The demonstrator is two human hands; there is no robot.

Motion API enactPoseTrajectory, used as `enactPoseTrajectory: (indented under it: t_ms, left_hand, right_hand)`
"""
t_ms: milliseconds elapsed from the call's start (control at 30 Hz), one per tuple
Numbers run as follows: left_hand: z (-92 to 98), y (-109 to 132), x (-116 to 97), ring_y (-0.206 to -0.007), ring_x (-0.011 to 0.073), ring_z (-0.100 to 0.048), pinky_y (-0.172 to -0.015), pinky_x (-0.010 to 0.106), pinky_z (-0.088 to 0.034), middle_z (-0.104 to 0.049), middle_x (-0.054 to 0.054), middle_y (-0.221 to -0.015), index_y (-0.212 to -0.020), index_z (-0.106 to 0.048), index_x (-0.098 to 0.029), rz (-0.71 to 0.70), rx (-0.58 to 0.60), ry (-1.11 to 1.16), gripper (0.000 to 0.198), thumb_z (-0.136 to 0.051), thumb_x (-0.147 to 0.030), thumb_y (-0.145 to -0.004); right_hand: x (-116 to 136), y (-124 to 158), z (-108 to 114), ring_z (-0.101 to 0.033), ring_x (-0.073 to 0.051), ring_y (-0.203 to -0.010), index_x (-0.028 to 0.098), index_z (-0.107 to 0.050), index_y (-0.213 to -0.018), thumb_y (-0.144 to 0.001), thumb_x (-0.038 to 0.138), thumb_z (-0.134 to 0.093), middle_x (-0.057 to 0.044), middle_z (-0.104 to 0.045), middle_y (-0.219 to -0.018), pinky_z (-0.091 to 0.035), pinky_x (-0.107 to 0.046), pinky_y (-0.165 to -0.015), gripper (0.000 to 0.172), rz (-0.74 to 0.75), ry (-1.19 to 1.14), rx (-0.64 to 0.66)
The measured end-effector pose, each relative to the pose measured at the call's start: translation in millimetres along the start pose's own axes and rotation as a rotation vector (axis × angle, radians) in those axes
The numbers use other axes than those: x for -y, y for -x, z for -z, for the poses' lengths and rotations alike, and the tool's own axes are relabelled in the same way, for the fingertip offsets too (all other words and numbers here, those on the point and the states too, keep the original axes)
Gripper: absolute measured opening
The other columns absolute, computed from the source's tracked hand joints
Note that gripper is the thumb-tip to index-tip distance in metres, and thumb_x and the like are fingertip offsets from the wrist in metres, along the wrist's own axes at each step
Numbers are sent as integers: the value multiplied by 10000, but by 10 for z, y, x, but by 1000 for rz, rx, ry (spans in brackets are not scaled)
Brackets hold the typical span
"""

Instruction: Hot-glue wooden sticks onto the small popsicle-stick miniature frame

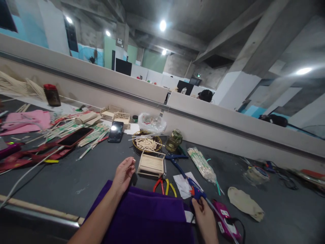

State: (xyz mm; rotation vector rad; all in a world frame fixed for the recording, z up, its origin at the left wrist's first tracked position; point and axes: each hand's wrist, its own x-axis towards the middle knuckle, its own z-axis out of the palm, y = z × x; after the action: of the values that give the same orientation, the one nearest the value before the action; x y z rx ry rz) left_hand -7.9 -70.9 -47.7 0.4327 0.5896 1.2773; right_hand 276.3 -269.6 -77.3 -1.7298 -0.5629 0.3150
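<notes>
One glue gun [197, 192] is gripped by the right hand [205, 217] at five o'clock; a pale bit [134, 160] is pinched by the left hand [124, 174] at seven. A stick frame [151, 164] is set at the bit's three o'clock, a basket [134, 144] beyond it at twelve.

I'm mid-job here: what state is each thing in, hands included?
Left hand: fingers pinching a tiny pale piece
Right hand: fingers on the blue glue gun
Stick model: standing, untouched
Red-handled pliers: handles apart
Yellow-handled pliers: handles apart
Basket: filled with short sticks
Jar: red lid on
Red-cased phone: screen dark
</notes>
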Motion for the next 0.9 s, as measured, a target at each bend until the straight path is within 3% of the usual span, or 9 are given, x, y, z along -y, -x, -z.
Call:
enactPoseTrajectory:
  t_ms: [100,167,267,367,433,700,900]
  left_hand:
    - [-2,3,-2,-497,28,-511,-423,125,-417,-642,-19,-700,-765,-655,-125,1,-6,2,298,-864,-248,-593]
    - [-9,8,-9,-494,31,-515,-422,126,-421,-655,-14,-697,-766,-655,-125,1,-14,-2,298,-863,-244,-588]
    - [-18,17,-25,-503,40,-533,-439,127,-441,-676,-2,-700,-779,-655,-127,-1,-33,-30,306,-861,-237,-580]
    - [-17,26,-36,-516,52,-551,-451,133,-459,-692,10,-704,-779,-655,-126,-20,-32,-60,315,-860,-231,-564]
    - [-12,29,-38,-517,59,-558,-446,136,-461,-700,16,-704,-765,-653,-125,-28,-28,-80,318,-862,-222,-546]
    - [15,9,-20,-525,52,-571,-457,131,-475,-717,21,-769,-921,-713,-117,-53,-19,-128,423,-865,-184,-532]
    - [69,-43,15,-527,55,-571,-457,136,-483,-713,23,-759,-857,-728,-112,-67,-9,-80,387,-884,-217,-518]
  right_hand:
    - [138,116,-151,-597,-331,-953,181,-708,-884,-669,482,-698,-144,-692,-929,-442,-423,-856,370,268,294,-42]
    - [284,225,-373,-610,-301,-952,199,-697,-961,-814,427,-568,-135,-689,-1008,-438,-400,-853,300,348,357,69]
    - [510,360,-768,-624,-267,-931,194,-677,-959,-883,291,-504,-123,-693,-944,-437,-353,-836,213,466,586,263]
    - [667,430,-1072,-646,-269,-908,166,-656,-972,-861,244,-582,-138,-682,-928,-455,-320,-746,155,395,975,335]
    - [717,452,-1186,-659,-289,-907,139,-637,-1019,-832,252,-645,-157,-673,-958,-464,-318,-708,219,346,1105,355]
    - [692,421,-1228,-696,-279,-846,108,-638,-970,-827,219,-599,-162,-697,-892,-475,-303,-687,185,279,1070,334]
    - [581,413,-1080,-691,-280,-872,121,-638,-1048,-840,268,-552,-146,-692,-892,-498,-316,-721,270,272,988,255]
